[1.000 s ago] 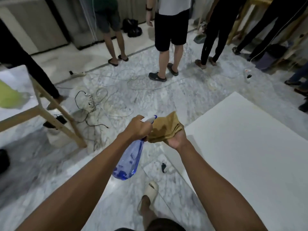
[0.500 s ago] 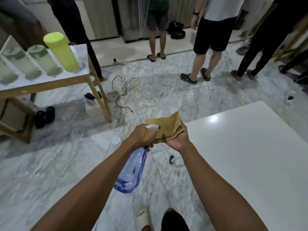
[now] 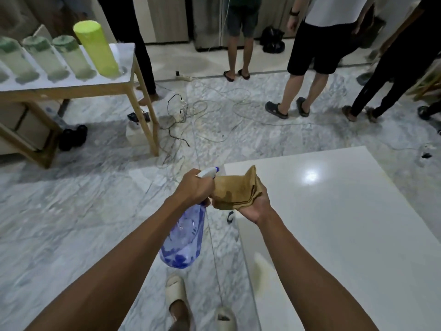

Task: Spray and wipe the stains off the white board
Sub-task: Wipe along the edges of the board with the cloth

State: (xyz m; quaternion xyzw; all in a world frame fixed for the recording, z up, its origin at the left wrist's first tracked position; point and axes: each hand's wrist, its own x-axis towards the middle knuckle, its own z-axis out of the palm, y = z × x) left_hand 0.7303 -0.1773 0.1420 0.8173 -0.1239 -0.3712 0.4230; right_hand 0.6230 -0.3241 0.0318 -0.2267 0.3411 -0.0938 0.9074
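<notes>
A: Where is the white board (image 3: 346, 223)?

B: Flat on the floor, right of both hands; its long axis runs away from the viewer; the near end is cut off.

A: And the hands?

B: Left hand (image 3: 194, 188) grips a spray bottle (image 3: 185, 237); right hand (image 3: 254, 207), nearer the board, clutches a folded brown cloth (image 3: 236, 191); a faint yellowish stain (image 3: 261, 271) is hard to make out.

A makeshift indoor workspace is suggested: marble floor (image 3: 71, 211) strewn with cables (image 3: 214, 108), bystanders beyond the wooden bench (image 3: 71, 87).
</notes>
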